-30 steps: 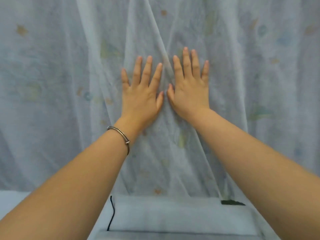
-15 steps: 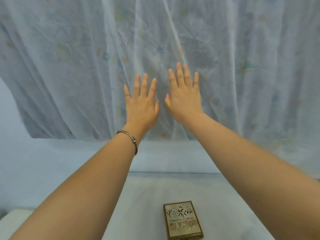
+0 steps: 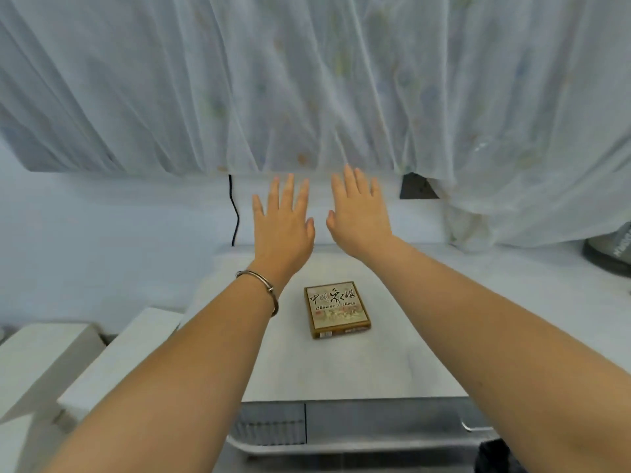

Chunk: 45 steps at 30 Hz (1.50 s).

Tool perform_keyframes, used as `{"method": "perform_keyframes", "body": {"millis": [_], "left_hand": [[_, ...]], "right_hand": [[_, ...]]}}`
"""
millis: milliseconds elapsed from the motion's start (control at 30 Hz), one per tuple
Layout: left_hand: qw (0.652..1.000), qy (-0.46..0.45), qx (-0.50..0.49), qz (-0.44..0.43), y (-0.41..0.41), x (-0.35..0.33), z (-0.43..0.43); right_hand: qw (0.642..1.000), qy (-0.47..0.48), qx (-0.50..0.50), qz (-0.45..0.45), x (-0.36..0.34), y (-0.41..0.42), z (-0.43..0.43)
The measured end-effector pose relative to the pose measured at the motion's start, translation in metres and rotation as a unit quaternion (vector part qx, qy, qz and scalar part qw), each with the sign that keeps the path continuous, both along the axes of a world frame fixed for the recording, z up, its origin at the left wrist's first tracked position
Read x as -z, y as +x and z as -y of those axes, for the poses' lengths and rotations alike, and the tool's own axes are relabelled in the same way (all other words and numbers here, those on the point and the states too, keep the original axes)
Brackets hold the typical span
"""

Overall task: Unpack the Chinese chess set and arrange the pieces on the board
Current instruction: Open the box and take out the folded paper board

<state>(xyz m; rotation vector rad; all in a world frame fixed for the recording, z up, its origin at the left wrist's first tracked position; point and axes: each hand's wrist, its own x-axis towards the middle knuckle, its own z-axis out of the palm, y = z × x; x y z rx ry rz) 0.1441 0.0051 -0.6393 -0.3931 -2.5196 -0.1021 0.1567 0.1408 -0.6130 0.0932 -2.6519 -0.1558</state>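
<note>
Brown chess box [image 3: 336, 309], one, two flat empty hands [image 3: 322, 221]

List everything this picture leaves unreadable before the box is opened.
Head view only:
- Contents of the box: hidden by its closed lid.
- Labels on the box's near edge: too small to read.
- Black cord: upper end vanishes behind the curtain.
- Dark panel: partly covered by the curtain hem.
- Grey object: cut off by the right edge.

The pale grey worktop [image 3: 341, 370] carries one item: a closed brown Chinese chess box [image 3: 336, 309], lying flat near its centre, label upward.
</note>
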Motion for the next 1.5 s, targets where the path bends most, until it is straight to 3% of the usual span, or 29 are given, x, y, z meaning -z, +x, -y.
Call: {"method": "perform_keyframes", "body": {"millis": [267, 467, 567, 833, 1100, 1367, 1500], "left_hand": [[0.977, 0.007, 0.025, 0.211, 0.012, 0.105, -0.015], [0.941, 0.117, 0.037, 0.315, 0.021, 0.163, -0.008], [0.949, 0.133, 0.04, 0.285, 0.02, 0.176, -0.002], [0.953, 0.153, 0.04, 0.258, 0.01, 0.179, -0.002], [0.945, 0.248, 0.037, 0.209, 0.005, 0.177, -0.003], [0.927, 0.254, -0.017, 0.277, 0.0, 0.165, -0.025], [0.911, 0.243, -0.035, 0.331, -0.005, 0.153, -0.034]], "right_hand": [[0.989, -0.023, 0.057, 0.137, 0.101, 0.008, -0.017], [0.937, -0.191, 0.059, 0.286, 0.164, 0.019, -0.019], [0.929, -0.246, 0.057, 0.269, 0.176, 0.022, -0.012], [0.932, -0.266, 0.072, 0.235, 0.183, 0.012, -0.004], [0.932, -0.292, 0.071, 0.203, 0.185, 0.0, -0.004], [0.856, -0.467, 0.089, 0.202, 0.173, -0.014, -0.006], [0.843, -0.496, 0.088, 0.186, 0.172, -0.018, -0.01]]}}
